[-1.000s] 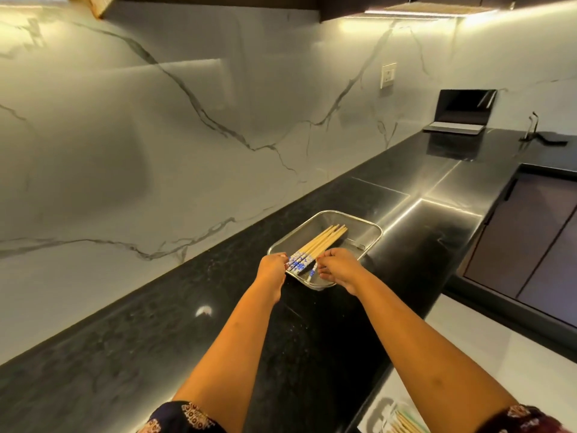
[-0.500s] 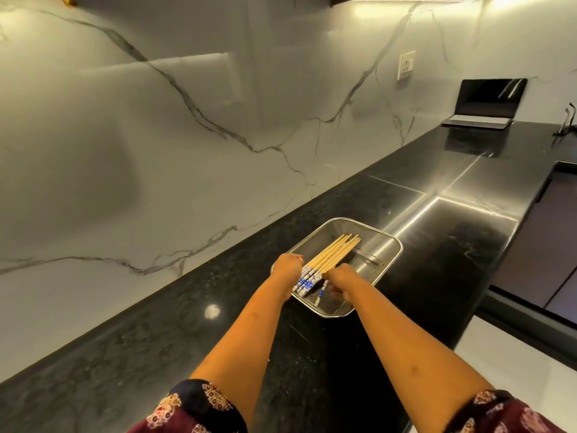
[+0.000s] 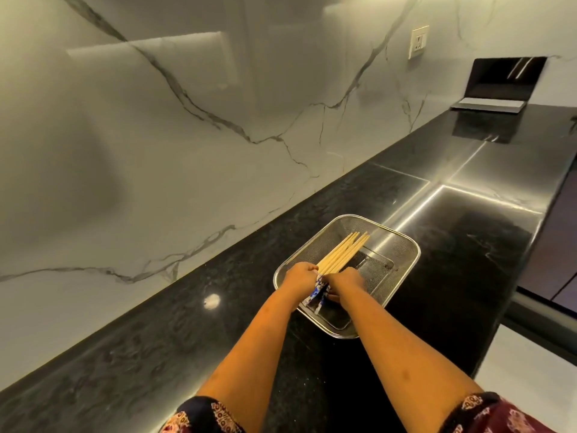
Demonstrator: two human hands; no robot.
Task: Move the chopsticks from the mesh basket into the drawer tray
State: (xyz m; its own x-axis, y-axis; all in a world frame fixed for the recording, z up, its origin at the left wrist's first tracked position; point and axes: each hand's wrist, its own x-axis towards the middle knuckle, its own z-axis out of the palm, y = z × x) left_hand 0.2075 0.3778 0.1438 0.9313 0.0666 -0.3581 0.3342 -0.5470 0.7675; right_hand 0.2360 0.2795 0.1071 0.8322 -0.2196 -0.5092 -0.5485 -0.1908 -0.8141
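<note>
Now | I see the mesh basket point(image 3: 402, 249) mid-surface point(image 3: 468, 245), glossy black stone open beyond it, front edge at right | left hand point(image 3: 299, 278) and right hand point(image 3: 343, 281) both curl round the chopsticks point(image 3: 343, 253), which lie in the basket | pale wood sticks, blue-patterned ends, fine steel mesh, rounded rim | veined marble wall point(image 3: 187, 167), laptop point(image 3: 499, 85) far back

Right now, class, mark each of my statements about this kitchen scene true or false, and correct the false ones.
1. The left hand and right hand both grip the chopsticks. True.
2. The mesh basket stands on the black countertop. True.
3. The chopsticks lie loose on the countertop. False: they are in the mesh basket.
4. The laptop is closed. False: its lid is open.
</note>
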